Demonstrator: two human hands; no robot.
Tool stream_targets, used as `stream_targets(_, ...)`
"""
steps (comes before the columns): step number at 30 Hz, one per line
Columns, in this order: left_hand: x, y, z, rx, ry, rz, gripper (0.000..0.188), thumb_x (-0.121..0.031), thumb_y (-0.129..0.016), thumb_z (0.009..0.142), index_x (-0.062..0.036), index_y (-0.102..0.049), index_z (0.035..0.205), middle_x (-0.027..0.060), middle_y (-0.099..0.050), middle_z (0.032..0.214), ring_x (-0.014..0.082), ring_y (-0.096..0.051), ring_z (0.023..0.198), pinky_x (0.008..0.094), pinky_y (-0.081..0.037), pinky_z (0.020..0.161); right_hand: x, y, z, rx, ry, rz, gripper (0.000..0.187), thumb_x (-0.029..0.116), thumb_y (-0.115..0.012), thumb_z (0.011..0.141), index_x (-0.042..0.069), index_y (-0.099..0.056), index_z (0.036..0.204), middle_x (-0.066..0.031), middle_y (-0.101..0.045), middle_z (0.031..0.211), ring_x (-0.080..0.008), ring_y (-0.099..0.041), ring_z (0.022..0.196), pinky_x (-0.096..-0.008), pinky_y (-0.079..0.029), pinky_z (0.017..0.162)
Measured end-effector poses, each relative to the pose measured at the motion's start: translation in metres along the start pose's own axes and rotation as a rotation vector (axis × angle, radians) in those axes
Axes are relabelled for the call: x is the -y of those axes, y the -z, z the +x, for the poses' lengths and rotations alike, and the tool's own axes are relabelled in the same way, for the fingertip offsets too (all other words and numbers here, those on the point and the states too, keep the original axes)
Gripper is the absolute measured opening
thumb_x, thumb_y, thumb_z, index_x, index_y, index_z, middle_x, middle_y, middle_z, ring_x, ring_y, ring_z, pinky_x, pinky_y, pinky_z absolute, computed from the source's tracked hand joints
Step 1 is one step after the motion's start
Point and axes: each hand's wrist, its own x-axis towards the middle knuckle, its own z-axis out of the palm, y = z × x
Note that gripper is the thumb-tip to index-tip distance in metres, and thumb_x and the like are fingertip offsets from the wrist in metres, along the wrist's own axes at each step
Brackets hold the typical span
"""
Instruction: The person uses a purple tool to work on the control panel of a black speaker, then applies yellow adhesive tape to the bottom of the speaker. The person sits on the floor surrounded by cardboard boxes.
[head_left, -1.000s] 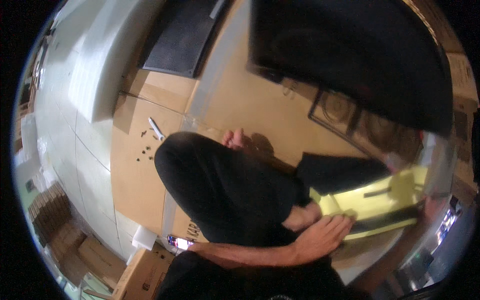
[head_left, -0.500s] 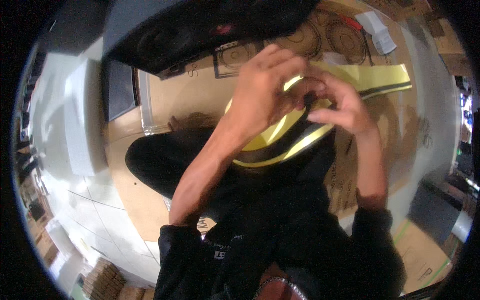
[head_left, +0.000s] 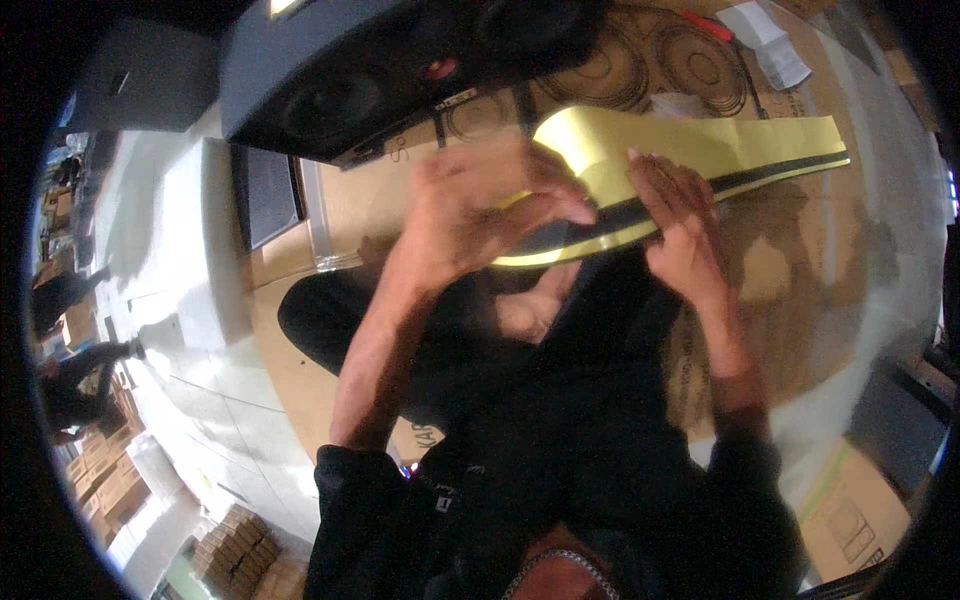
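Observation:
A long yellow sheet [head_left: 760, 140] with a black strip [head_left: 625, 217] along its near edge stretches to the right and curls in a loop at its left end. My right hand [head_left: 683, 222] lies on it, fingers straight and close together across the yellow face and the black band. My left hand [head_left: 475, 205] is in front of the loop's left part, fingers bent and thumb pointing right toward the black strip. Motion blurs it, so I cannot tell whether it grips the sheet. The sheet's far left end is behind this hand.
A large black loudspeaker cabinet [head_left: 400, 75] stands beyond my hands. Under me is brown cardboard [head_left: 770, 300] with printed speaker outlines. A red-handled tool [head_left: 707, 25] and a crumpled white paper [head_left: 765, 45] lie at the far right. A white foam block [head_left: 205, 240] is on the left.
My hands have moved apart from each other. My right hand has gone from a pinch to straight fingers on the sheet. My left hand has shifted left, and more of the yellow loop shows.

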Motion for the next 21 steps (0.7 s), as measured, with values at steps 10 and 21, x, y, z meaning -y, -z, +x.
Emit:
stream_targets(10, -0.012, 0.156, -0.038, -0.352, -0.232, -0.083, 0.021, -0.016, -0.075, 0.092, -0.0092, -0.068, 0.111, 0.0096, -0.067, 0.096, 0.0258, -0.071, 0.084, 0.0373, -0.061, 0.063, -0.163, -0.057, -0.109, -0.384, -0.445, 0.212, 0.055, 0.0, -0.061, 0.087, 0.009, -0.06, 0.141, -0.0101, -0.061, 0.143, -0.0333, -0.059, 0.129, -0.0446, -0.046, 0.108)
stream_targets(21, -0.038, 0.254, -0.079, -0.778, -0.047, 0.395, 0.013, -0.004, -0.063, 0.098, 0.0005, -0.069, 0.11, 0.0183, -0.069, 0.107, 0.0277, -0.067, 0.096, 0.0416, -0.057, 0.089, -0.393, 0.052, -0.341, 0.607, -0.551, -0.896, 0.077, -0.001, -0.055, 0.086, 0.016, -0.034, 0.159, -0.0169, -0.048, 0.154, -0.0355, -0.055, 0.128, -0.0515, -0.048, 0.103)
